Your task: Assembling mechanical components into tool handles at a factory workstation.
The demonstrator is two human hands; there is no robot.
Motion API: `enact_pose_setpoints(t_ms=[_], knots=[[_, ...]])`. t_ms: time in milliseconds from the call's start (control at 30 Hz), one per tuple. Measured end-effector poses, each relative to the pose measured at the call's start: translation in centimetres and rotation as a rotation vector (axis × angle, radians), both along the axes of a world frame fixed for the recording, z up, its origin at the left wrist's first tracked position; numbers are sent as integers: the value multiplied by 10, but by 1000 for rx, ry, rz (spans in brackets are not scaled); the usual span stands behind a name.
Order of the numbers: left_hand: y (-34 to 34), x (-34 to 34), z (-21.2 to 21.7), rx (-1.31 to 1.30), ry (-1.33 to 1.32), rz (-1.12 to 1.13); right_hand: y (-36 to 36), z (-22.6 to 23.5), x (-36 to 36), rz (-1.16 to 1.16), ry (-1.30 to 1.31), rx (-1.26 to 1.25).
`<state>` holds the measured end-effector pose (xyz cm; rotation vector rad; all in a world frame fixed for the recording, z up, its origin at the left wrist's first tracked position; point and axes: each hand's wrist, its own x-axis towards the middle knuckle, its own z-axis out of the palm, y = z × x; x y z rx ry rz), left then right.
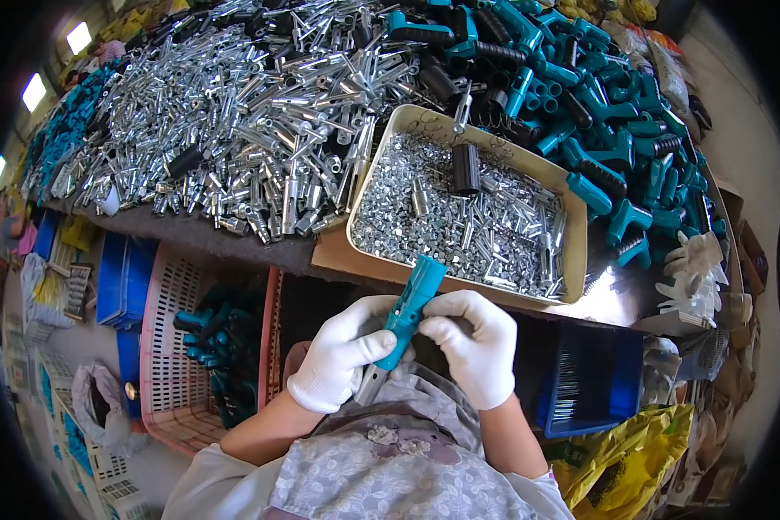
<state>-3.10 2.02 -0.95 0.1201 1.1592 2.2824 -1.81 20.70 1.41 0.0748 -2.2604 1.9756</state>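
Note:
Both my hands wear white gloves and meet just below the table edge. My left hand [342, 351] wraps the lower part of a teal plastic handle [412, 305] with a silver metal tube sticking out of its bottom end. My right hand [475, 342] pinches the same handle from the right side. Directly beyond it sits a shallow beige tray [575, 251] filled with small silver screws and short metal tubes, with one black grip [465, 167] lying in it.
A large heap of silver metal tubes [243, 113] covers the table's left and middle. Teal handles with black grips [615, 130] pile up at the right. A pink basket [169, 347] with teal handles stands lower left, a blue crate [594, 390] lower right, white gloves [693, 277] beside the tray.

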Motion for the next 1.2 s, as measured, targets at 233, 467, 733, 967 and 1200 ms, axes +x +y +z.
enact_pose_setpoints(t_ms=[233, 467, 733, 967, 1200], knots=[[5, 10, -3, -351, 321, 218, -16, -21, -3, -12, -75, -238], [-9, 3, 7, -293, 300, 32, -6, -16, -3, 163, -312, -581], [-15, 0, 4, -363, 381, 48, -4, 2, -6, 255, -287, -369], [-9, -3, 7, -74, 258, 112, -26, 31, -39, 230, -151, 35], [-23, 2, 0, 229, -56, 85, 31, 50, -147, -359, 323, 1276]])
